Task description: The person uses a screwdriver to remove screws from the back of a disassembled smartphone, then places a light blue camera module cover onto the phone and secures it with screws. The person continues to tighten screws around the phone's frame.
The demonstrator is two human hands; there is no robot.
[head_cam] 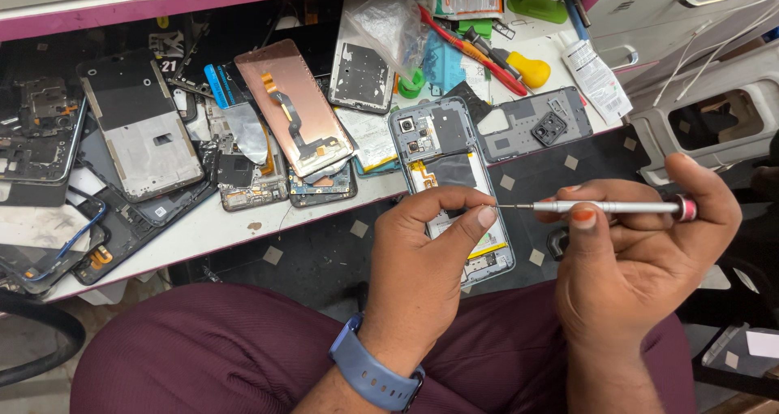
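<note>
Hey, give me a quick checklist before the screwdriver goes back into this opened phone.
1. Phone steadied: the left hand rests on the opened phone, which hangs over the white bench edge. Ok.
2. Screwdriver grip: the right hand holds the silver screwdriver level. Ok.
3. Tip location: it sits at the left thumb and forefinger, not on the phone. Not ok.
4. Screw on tip: too small to see. Cannot tell.
5. Phone's lower half visible: covered by the left hand. Not ok.
6. Room around: the loose back frame touches the phone's right side. Not ok.
</note>
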